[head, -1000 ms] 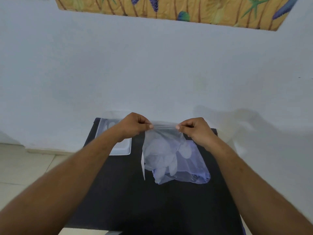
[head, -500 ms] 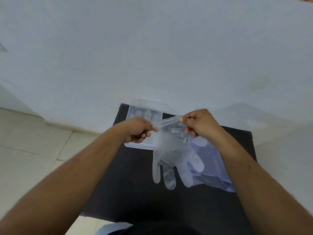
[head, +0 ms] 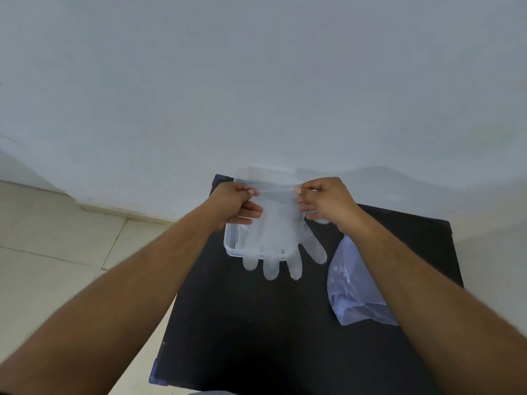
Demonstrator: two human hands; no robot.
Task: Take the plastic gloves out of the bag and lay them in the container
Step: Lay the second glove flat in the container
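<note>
A clear plastic glove [head: 281, 238] hangs stretched between my two hands, cuff up and fingers pointing toward me. My left hand [head: 235, 203] pinches the cuff's left corner and my right hand [head: 328, 203] pinches its right corner. The glove hangs over a clear plastic container [head: 232, 246] at the far left of the black table, and its fingertips reach past the container's near rim. The bluish plastic bag [head: 353, 283] lies crumpled on the table to the right, partly under my right forearm. What is left inside the bag is hard to make out.
The small black table [head: 256, 337] stands against a pale wall [head: 256, 95]. Tiled floor [head: 57, 252] lies beyond its left edge. The container's far side touches the wall.
The bag has been let go and now lies on the right. Both hands carried the glove left and away from me, over the container. The camera tilted further down.
</note>
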